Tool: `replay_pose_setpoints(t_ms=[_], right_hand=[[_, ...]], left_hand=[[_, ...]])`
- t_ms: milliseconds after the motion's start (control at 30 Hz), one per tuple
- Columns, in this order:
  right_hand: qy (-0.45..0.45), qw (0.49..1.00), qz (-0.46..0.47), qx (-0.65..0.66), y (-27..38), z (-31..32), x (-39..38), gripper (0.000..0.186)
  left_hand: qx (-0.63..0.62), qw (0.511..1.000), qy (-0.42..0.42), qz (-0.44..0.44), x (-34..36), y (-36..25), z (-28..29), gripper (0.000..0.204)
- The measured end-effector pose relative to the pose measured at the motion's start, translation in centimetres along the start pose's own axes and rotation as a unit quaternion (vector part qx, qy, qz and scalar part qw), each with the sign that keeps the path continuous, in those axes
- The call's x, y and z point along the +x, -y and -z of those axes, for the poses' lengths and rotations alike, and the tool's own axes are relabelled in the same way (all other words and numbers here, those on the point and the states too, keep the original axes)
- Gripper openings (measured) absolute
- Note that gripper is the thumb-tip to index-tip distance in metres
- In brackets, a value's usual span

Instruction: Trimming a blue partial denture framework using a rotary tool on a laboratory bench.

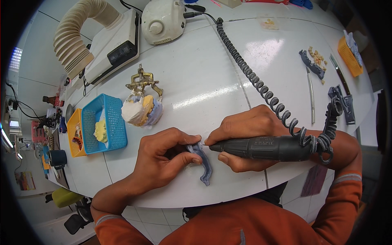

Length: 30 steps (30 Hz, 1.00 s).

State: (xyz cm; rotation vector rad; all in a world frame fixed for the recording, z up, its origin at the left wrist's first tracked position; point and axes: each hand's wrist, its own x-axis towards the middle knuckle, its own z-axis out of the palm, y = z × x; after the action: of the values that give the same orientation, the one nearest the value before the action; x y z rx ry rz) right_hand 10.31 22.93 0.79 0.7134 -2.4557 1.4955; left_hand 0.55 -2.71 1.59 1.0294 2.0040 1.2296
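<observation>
My left hand point(163, 159) pinches a curved grey-blue moulded piece point(204, 171) between thumb and fingers, a little above the white tabletop. My right hand point(245, 122) is closed around a black rotary handpiece point(269, 148) with a coiled cord point(261, 87). The handpiece's thin tip points left at the piece, very close to it; whether they touch I cannot tell. Beyond my hands stands a brass articulator point(141, 83) with white, yellow and lilac dental casts point(143, 112).
At left are blue point(114, 136) and yellow point(77, 152) baskets; behind, a hose point(69, 36) on a white machine point(112, 51) and a control box point(162, 22). At right lie a grey piece point(312, 65), small tooth-coloured bits point(317, 57), a knife point(343, 77), a metal tool point(311, 100) and another yellow basket point(347, 61).
</observation>
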Motion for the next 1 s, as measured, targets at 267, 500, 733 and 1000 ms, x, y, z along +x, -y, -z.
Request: replay_pose_setpoints(t_ms=[267,500,733,1000], right_hand=[[-0.012,1.0,0.002,-0.005,-0.17,-0.17,0.0,0.032],[0.0,1.0,0.012,0.0,-0.13,0.07,0.14,0.032],[-0.001,1.0,0.015,-0.002,-0.1,0.05,0.06,0.032],[-0.005,1.0,0.015,-0.003,0.02,0.12,0.11,0.032]], left_hand=[[0.011,1.0,0.006,0.001,0.05,-0.19,0.19,0.029],[0.018,1.0,0.006,-0.004,0.02,-0.12,0.05,0.029],[0.014,1.0,0.002,0.002,0.06,-0.26,0.1,0.028],[0.023,1.0,0.005,-0.003,0.07,-0.21,0.14,0.029]])
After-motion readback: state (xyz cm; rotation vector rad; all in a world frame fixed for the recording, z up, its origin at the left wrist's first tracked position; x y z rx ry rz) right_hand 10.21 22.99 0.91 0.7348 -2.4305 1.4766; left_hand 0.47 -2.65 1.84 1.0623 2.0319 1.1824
